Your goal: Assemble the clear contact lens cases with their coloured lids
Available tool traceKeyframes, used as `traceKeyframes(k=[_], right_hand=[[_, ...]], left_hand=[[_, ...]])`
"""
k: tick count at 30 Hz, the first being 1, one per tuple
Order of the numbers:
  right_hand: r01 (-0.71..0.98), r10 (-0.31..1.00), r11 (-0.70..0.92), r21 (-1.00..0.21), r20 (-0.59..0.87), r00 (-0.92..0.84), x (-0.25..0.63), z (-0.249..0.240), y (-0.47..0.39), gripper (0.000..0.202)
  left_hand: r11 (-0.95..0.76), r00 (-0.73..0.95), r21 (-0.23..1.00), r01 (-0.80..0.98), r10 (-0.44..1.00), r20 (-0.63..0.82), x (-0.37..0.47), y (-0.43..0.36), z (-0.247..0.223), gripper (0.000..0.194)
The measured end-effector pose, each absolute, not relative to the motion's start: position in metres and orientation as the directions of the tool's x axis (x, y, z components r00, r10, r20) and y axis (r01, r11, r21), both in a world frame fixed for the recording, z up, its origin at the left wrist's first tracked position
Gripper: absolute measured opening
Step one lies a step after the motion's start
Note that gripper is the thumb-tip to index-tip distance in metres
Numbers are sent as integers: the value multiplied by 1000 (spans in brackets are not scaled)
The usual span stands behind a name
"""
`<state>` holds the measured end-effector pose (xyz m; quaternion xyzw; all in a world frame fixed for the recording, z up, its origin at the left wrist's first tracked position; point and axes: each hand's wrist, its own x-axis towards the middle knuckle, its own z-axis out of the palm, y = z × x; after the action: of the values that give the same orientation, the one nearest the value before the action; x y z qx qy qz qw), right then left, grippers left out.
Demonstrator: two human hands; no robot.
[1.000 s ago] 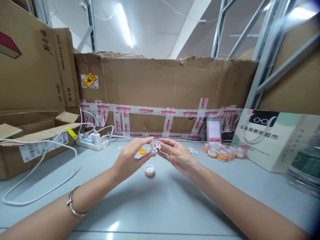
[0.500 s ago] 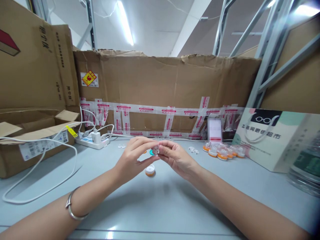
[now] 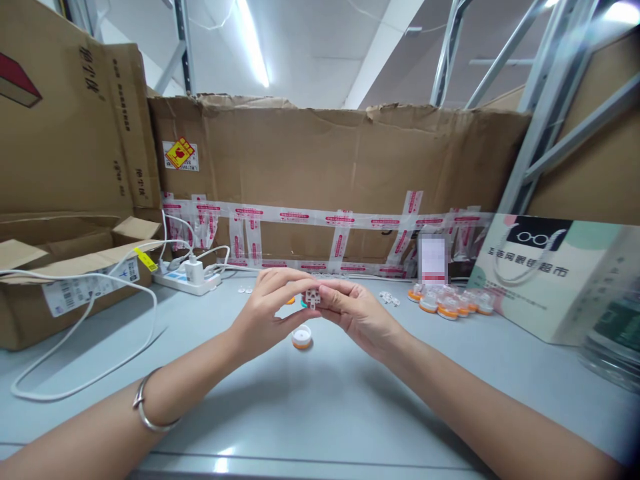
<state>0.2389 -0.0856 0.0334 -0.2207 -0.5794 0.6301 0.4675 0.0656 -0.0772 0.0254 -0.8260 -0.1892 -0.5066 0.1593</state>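
Observation:
A small white plastic part (image 3: 313, 299) with several openings is held up over the table between my two hands. My left hand (image 3: 273, 303) pinches it from the left, thumb below and fingers above. From the other side, the thumb and fingers of my right hand (image 3: 353, 307) grip it too. Under the hands a round white cup with an orange base (image 3: 301, 337) stands on the table. Behind my fingers, a teal piece (image 3: 303, 303) and an orange piece (image 3: 290, 301) are mostly hidden.
Several clear-topped orange pieces (image 3: 447, 303) cluster at the right, beside small white parts (image 3: 389, 299). A paper bag (image 3: 540, 280) and a large bottle (image 3: 617, 333) stand far right. A power strip (image 3: 187, 283), a looping white cable (image 3: 150, 333) and an open carton (image 3: 75, 280) occupy the left.
The white part has turned in my fingers, so its face with the openings shows more squarely. Both hands keep hold of it in nearly the same place.

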Motion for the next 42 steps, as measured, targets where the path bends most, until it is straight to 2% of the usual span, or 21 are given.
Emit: traceKeyframes(k=[11,20,25,32,37,40,42], right_hand=[[-326,850,106,-939,256,-461,238,37,-92,20],[-318,915,120,-941,229,-333,232,32,-92,17],[-381,901,85,-921,234,-364,231,38,-95,13],[-440,833,-56,-896,201,-516,231,33,-92,24],[-377,791,-1,-926,230,-567,234,35,-88,29],[-260,879,152,-954,250,-406,248,32,-67,35],[-49,927,291,-955,294,-234,261,24,-45,32]], left_hand=[[-883,377,-28,468,171,910,66,-78,24,31],[-892,377,27,452,218,900,72,-78,17,32],[-915,326,121,386,258,909,73,-80,17,35],[-943,307,234,235,300,903,74,-80,16,36],[-949,292,242,204,295,910,74,-82,15,39],[-924,202,288,253,341,918,69,-78,15,37],[-890,147,341,304,397,906,65,-72,14,36]])
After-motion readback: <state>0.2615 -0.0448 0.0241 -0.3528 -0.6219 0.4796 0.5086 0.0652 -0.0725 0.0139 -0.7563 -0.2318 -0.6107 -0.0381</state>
